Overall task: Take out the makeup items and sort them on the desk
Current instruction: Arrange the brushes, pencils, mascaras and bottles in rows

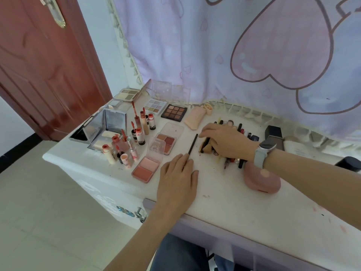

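Left hand (178, 178) lies on the desk (244, 208), fingers nearly straight, pinching a thin black pencil (193, 144) betw. them. Right hand (227, 140) is curled over the row of pens and brushes (236, 149), gripping a few. Best to slide the pencil parallel w/ the row, tips aligned, w/o knocking the lip tubes (134, 137).

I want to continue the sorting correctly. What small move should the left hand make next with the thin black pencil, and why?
Probably slide the black pencil right to the row of pens and brushes. The left hand holds its near end, and it lies apart from that row, which the right hand is gathering.
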Action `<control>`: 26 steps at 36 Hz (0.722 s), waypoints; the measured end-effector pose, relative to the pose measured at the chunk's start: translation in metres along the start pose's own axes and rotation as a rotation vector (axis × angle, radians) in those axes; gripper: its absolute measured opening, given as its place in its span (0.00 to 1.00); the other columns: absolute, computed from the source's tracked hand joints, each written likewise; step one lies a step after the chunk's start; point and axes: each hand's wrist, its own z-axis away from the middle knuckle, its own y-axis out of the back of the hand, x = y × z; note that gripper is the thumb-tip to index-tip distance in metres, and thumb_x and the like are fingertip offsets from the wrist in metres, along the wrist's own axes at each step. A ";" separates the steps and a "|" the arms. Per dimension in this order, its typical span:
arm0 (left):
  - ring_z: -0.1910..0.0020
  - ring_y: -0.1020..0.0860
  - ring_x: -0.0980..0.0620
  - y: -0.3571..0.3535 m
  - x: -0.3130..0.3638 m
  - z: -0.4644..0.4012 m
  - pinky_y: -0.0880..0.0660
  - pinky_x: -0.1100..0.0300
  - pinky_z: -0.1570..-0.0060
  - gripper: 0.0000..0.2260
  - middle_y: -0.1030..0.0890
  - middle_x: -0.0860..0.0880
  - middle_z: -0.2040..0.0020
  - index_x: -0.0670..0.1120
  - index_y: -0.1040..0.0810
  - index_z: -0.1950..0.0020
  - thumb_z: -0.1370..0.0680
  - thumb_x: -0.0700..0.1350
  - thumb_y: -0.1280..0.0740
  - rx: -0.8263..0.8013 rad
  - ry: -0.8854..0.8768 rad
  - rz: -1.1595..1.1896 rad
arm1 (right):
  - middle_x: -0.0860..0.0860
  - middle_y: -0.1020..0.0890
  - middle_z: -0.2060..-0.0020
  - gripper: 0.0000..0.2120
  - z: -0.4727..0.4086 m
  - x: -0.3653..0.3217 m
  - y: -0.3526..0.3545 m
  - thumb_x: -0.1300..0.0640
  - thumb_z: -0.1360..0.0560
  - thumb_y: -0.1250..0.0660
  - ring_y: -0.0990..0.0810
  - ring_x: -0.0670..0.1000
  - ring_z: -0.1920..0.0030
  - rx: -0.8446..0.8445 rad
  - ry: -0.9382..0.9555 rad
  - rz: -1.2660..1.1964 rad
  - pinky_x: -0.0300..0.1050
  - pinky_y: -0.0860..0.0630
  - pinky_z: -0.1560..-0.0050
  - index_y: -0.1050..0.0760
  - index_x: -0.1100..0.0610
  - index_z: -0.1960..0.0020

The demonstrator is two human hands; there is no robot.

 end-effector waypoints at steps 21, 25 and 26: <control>0.37 0.27 0.45 0.007 0.002 -0.002 0.29 0.48 0.41 0.20 0.25 0.47 0.35 0.45 0.25 0.36 0.23 0.50 0.44 -0.056 0.088 -0.094 | 0.52 0.26 0.36 0.20 -0.009 0.014 0.012 0.65 0.24 0.46 0.28 0.55 0.39 0.038 -0.005 -0.277 0.46 0.35 0.36 0.29 0.56 0.34; 0.33 0.30 0.47 0.007 0.003 -0.011 0.37 0.51 0.40 0.21 0.28 0.51 0.31 0.49 0.29 0.31 0.22 0.53 0.46 -0.178 -0.032 -0.196 | 0.54 0.25 0.38 0.21 -0.037 0.036 0.023 0.64 0.23 0.48 0.26 0.56 0.41 -0.131 -0.075 -0.151 0.52 0.28 0.40 0.31 0.55 0.33; 0.32 0.31 0.47 0.006 0.003 -0.012 0.38 0.50 0.39 0.21 0.28 0.52 0.31 0.49 0.28 0.31 0.21 0.53 0.46 -0.204 -0.056 -0.221 | 0.54 0.25 0.38 0.21 -0.041 0.038 0.025 0.64 0.23 0.48 0.26 0.55 0.41 -0.180 -0.074 -0.101 0.51 0.27 0.40 0.31 0.55 0.32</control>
